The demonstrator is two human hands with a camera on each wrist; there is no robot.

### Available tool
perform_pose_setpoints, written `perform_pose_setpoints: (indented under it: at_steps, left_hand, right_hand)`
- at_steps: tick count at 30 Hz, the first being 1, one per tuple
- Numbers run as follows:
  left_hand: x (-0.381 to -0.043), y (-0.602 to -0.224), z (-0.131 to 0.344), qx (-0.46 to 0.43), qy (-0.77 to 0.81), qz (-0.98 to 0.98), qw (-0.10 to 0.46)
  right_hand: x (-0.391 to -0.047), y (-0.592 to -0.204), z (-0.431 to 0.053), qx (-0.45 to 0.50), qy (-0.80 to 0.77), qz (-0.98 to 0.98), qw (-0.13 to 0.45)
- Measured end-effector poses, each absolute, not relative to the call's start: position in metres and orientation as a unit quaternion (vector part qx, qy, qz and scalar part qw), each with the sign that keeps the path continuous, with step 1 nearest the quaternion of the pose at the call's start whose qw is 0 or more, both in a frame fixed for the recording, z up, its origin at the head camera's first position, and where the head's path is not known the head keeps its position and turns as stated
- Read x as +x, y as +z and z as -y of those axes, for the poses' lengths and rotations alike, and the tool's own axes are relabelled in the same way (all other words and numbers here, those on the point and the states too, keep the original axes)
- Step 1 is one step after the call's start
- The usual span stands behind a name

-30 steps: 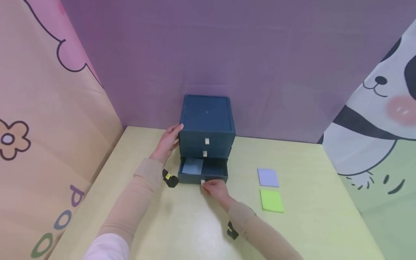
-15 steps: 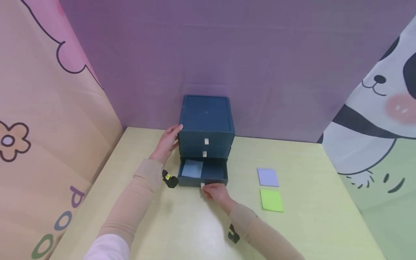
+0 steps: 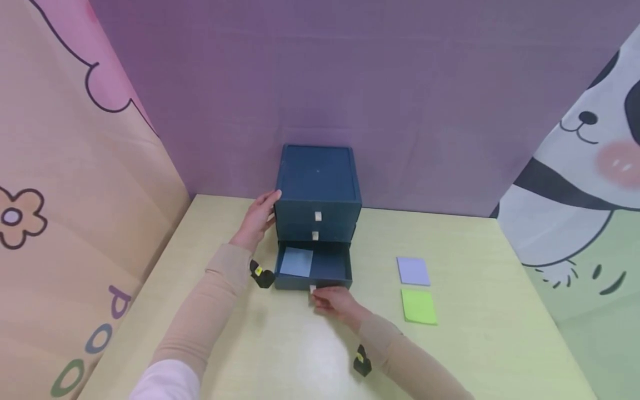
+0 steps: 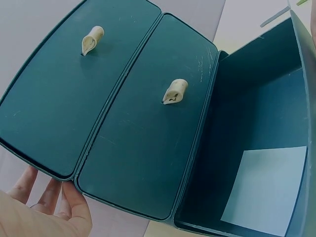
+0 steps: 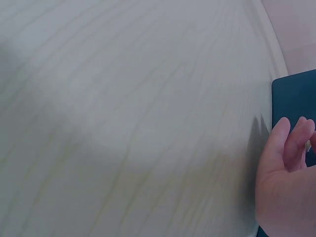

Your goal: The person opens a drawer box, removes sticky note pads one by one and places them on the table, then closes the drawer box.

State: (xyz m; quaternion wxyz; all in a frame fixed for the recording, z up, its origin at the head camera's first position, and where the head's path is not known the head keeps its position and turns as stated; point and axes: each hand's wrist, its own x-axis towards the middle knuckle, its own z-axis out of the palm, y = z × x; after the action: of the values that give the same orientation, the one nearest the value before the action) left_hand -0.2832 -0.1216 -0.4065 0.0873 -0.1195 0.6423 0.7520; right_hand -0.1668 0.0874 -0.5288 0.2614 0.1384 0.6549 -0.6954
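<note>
A dark blue desktop drawer cabinet [image 3: 318, 175] stands against the back wall with its bottom drawer [image 3: 331, 265] pulled out. My left hand [image 3: 259, 219] rests against the cabinet's left side, fingertips at the front edge. The left wrist view shows the same fingers [image 4: 74, 202] along that side. My right hand [image 3: 337, 303] pinches the small cream pull tab [image 3: 313, 289] on the bottom drawer's front. Inside the drawer, on the left, lies a light blue square of paper [image 3: 296, 262]. The two upper drawers are closed, each with a looped cream tab [image 4: 176, 92].
To the right on the pale wooden table [image 3: 480, 289] lie a lilac sticky-note pad [image 3: 413, 271] and, nearer me, a lime green one [image 3: 419, 306]. A purple cloth [image 3: 440, 111] hangs behind, with printed cloths at both sides.
My right hand has drawn the bottom drawer a little further toward me, baring more of its inside. The light blue paper has come forward with it. My left hand has stayed in place.
</note>
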Motion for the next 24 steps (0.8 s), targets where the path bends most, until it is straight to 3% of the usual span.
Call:
perform_pose_setpoints:
  at_steps: [24]
  left_hand:
    - [-0.284, -0.410, 0.123, -0.120, 0.739, -0.656, 0.095]
  right_hand:
    - [-0.153, -0.528, -0.102, 0.142, -0.729, -0.579, 0.337]
